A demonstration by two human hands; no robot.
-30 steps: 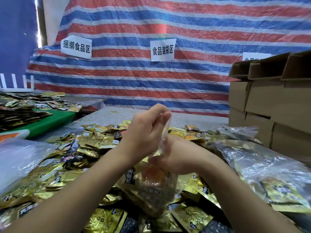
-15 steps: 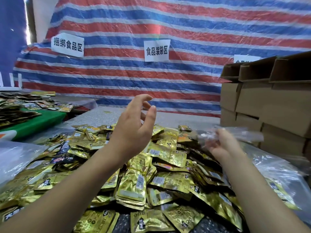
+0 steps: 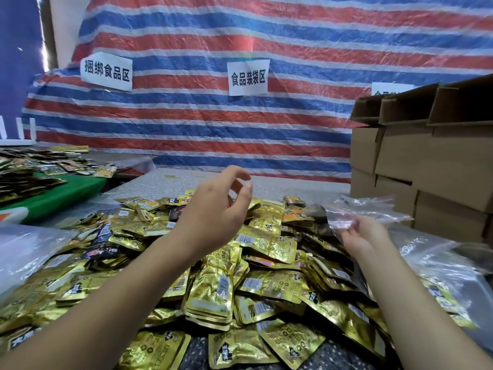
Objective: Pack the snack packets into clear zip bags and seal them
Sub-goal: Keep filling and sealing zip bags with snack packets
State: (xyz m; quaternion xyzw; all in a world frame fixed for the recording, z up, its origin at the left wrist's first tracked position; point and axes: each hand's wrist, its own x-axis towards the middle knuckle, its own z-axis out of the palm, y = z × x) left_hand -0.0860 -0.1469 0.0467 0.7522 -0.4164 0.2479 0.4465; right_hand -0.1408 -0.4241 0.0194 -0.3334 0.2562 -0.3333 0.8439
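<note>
**Filled bag gone, fresh empty bag in hand**

A second ago both hands were pressed together at the middle of the table, closing a clear bag with packets inside. That bag is no longer between them; where it went I cannot tell, though filled clear bags lie along the table's right edge. By my reading one bag is sealed and the next round of packing is starting.

The left hand (image 3: 213,214) hovers above the far middle of the snack packets (image 3: 213,284), a gold heap covering the table (image 3: 280,182) from its left edge to its right. Its fingers are loosely curled with thumb and forefinger apart, and it holds nothing and touches nothing.

The right hand (image 3: 360,237) is raised palm-up over the heap's right side, pinching the lower corner of an empty clear zip bag (image 3: 357,209) between thumb and fingertips. The bag stands up and trails right toward the cardboard boxes (image 3: 426,161) at the table's far right corner. Its mouth looks unopened, though the blurred plastic makes that uncertain.
</note>
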